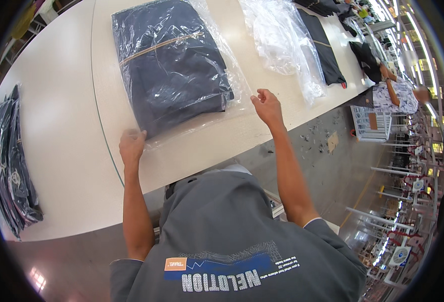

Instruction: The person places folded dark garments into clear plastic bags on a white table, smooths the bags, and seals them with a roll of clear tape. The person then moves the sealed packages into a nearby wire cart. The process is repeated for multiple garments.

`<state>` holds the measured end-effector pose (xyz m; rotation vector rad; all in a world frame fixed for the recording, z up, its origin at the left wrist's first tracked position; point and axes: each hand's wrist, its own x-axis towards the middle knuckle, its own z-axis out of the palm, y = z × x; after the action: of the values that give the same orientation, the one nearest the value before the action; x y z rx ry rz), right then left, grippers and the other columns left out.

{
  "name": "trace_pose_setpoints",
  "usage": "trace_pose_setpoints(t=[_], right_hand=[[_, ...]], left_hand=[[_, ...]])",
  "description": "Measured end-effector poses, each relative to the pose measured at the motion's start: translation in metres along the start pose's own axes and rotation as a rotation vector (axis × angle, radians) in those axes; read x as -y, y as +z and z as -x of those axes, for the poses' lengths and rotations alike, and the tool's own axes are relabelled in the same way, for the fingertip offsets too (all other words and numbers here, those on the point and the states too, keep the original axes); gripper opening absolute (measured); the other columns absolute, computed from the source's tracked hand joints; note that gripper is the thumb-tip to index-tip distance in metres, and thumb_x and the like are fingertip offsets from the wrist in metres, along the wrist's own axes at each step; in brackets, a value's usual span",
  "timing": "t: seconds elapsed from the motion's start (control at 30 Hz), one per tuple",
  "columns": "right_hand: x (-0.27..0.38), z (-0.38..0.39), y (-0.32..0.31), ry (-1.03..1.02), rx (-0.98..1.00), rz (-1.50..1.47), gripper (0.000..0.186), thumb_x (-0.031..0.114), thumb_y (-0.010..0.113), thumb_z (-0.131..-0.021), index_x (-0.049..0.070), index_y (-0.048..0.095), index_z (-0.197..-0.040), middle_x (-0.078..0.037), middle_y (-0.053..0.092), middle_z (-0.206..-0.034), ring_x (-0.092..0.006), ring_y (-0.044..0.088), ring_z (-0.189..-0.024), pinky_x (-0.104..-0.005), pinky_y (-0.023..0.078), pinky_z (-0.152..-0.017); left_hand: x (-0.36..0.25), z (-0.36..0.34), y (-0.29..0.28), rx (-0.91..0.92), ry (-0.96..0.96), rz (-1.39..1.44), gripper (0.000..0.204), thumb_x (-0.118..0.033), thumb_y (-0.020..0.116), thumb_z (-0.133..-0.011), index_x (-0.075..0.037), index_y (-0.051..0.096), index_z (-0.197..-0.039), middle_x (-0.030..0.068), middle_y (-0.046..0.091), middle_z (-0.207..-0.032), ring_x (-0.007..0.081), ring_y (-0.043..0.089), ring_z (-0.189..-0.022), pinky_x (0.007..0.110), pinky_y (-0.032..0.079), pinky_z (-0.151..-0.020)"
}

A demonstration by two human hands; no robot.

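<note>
- Reaching over the pale table (191, 163), 2 bare hands flank a clear plastic bag (239, 83) with a dark folded garment (181, 75) inside.
- The bag lies flat on the table, ahead of the person and slightly left of the middle; its loose film spreads past the garment along the right side and the near edge.
- A tan band (161, 48) crosses the garment at a slant, and light glints off the wrinkled plastic above it.
- The left hand (132, 146) is at the bag's near left corner, slightly blurred, with its fingers bent; whether they pinch the film, I cannot tell.
- The right hand (267, 108) is beside the film's right edge, half curled, thumb and forefinger toward the plastic; whether it has hold of any film, I cannot tell.
- To the far left, a stack of dark bagged garments (13, 166) rests on the table.
- Beyond the right hand lies a heap of clear plastic (277, 40), with another dark folded garment (320, 48) just beside it.
- At the right, 1 other person in a patterned shirt (395, 95) is by the table's far end, near a white crate (373, 126).
- Small scraps (327, 141) litter the grey floor (337, 176).
</note>
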<state>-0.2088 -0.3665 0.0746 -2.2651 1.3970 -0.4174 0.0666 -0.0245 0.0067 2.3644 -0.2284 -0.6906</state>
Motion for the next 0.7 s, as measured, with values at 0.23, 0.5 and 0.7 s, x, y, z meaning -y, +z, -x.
trace_pose_setpoints(t=[0.23,0.5,0.7], right_hand=[[-0.061,-0.018,0.059,0.187,0.261,-0.2,0.038,0.02,0.072,-0.085,-0.001,0.065,-0.117,-0.02,0.073,-0.096,-0.0357,0.071,-0.09,-0.0432,0.055,-0.083],[-0.069,0.002,0.045,0.209,0.183,-0.353,0.024,0.005,0.064,-0.089,0.0,0.065,-0.112,-0.013,0.069,-0.09,-0.0263,0.068,-0.083,-0.0377,0.055,-0.077],[-0.002,0.036,0.046,-0.5,0.176,-0.329,0.016,0.005,0.065,-0.086,0.003,0.067,-0.101,-0.014,0.066,-0.094,-0.032,0.064,-0.089,-0.0415,0.054,-0.081]], left_hand=[[0.022,0.025,0.007,0.052,-0.141,0.102,0.019,-0.017,0.07,-0.092,0.001,0.066,-0.094,0.007,0.068,-0.077,0.0127,0.064,-0.064,0.027,0.052,-0.057],[0.028,0.059,0.019,-0.322,-0.003,-0.014,0.015,-0.01,0.065,-0.093,0.0,0.068,-0.104,0.0091,0.07,-0.083,0.0184,0.067,-0.072,0.032,0.055,-0.067],[-0.028,0.096,0.048,-0.347,0.508,-0.182,0.024,-0.007,0.069,-0.085,-0.005,0.067,-0.109,0.0141,0.068,-0.104,0.0338,0.065,-0.1,0.043,0.05,-0.09]])
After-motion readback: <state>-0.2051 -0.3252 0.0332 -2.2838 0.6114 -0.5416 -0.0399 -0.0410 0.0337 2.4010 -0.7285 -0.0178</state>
